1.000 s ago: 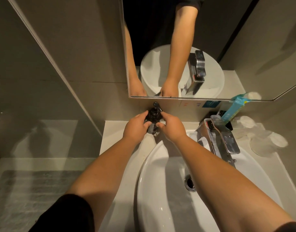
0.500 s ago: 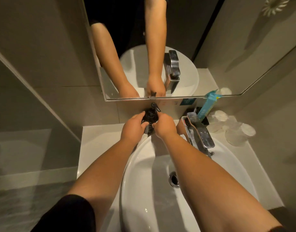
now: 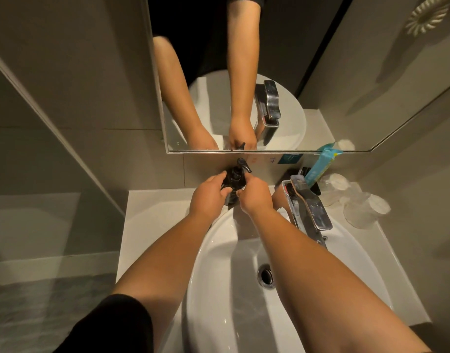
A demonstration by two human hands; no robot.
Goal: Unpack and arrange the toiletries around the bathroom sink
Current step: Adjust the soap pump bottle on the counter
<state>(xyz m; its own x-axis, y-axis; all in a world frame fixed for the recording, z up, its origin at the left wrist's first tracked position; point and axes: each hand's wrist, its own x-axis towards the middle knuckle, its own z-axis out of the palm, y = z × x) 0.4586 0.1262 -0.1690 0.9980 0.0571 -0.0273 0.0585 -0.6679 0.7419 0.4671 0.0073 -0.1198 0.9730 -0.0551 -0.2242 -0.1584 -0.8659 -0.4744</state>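
Counter [image 3: 152, 207] behind sink [image 3: 219, 289], below mirror [image 3: 308, 72]: pump bottle [image 3: 235, 178] upright, long axis vertical, nozzle pointing right. Left hand [image 3: 208, 200] and right hand [image 3: 255, 197] flank it, fingers curled on body; equally near.

- Both hands close around a dark pump bottle [image 3: 234, 179] at twelve o'clock of the basin [image 3: 226, 296]: the left hand [image 3: 209, 197] on its left side, the right hand [image 3: 255, 197] on its right.
- The bottle stands upright on the white tabletop [image 3: 152, 215], just under the mirror [image 3: 308, 72].
- A chrome tap [image 3: 309, 207] sits at two o'clock of the basin.
- Farther out at two o'clock, a teal packet [image 3: 323, 164] leans on the wall; clear cups [image 3: 359, 207] stand beside it.
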